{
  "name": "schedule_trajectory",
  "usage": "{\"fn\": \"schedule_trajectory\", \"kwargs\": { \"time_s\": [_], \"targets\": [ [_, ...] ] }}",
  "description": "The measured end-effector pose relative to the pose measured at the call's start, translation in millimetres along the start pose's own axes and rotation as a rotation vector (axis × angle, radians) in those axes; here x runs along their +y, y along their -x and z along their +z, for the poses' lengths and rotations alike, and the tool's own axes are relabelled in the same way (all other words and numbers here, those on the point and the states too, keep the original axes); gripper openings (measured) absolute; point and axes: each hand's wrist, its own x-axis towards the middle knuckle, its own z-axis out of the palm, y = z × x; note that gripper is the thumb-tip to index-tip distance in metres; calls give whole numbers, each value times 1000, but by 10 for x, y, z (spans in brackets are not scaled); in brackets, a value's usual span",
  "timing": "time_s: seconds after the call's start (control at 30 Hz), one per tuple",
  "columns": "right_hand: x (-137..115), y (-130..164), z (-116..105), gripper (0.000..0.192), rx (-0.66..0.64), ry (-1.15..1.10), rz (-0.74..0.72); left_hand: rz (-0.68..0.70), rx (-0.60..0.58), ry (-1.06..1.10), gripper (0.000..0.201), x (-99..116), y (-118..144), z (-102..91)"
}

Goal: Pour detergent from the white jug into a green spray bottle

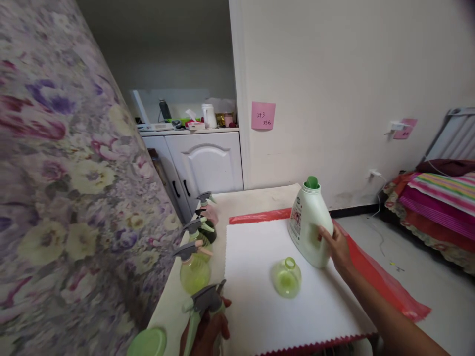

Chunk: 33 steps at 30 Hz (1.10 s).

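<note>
At a white-sheeted table [256, 199] by a pale wall [326, 89], the right grip [336, 245] clasps a jug [310, 222]; the left grip [211, 327], a sprayer [206, 297].

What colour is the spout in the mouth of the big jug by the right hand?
The spout is green, seen in the head view.

The jug [309, 220] is pale green, the bottle [287, 284] translucent yellow-green, the near-left spray head [206, 297] grey and mint. White sheet [252, 306], red plastic [374, 272]. Left, purple-and-cream floral cloth [92, 183]; far right, pink-yellow-white striped bedding [449, 184].
</note>
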Motion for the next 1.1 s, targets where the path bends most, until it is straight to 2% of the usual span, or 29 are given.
{"fn": "schedule_trajectory", "kwargs": {
  "time_s": [0.1,0.17,0.23,0.3,0.33,0.4,0.5,0.63,0.73,0.93,1.1],
  "targets": [
    [-65,267,-184,40,85,35,-49,-11,22,-6,37,21,9,-2],
    [-100,533,-248,39,87,52,-69,-11,24,-19,39,39,20,1],
    [-118,808,-209,42,-70,58,-81,-4,11,-10,38,63,34,4],
    [-109,1032,-71,65,-401,61,-80,-1,-4,6,36,92,48,3],
    [-92,1116,20,76,-512,45,-76,-2,-9,14,35,106,55,1],
    [-32,1223,205,90,-592,14,-47,-5,-14,36,32,128,67,-7],
    [101,1272,398,93,-580,15,8,-12,-7,56,33,132,74,-20],
    [223,1224,486,82,-511,35,19,9,10,42,37,105,62,-18],
    [219,1129,560,81,-470,22,-11,27,0,36,37,94,53,-24],
    [274,984,816,84,-431,35,-23,-77,-24,-136,42,98,64,-109],
    [416,1005,866,87,-425,58,-17,-44,-3,-160,40,95,71,-118]
  ]
}}
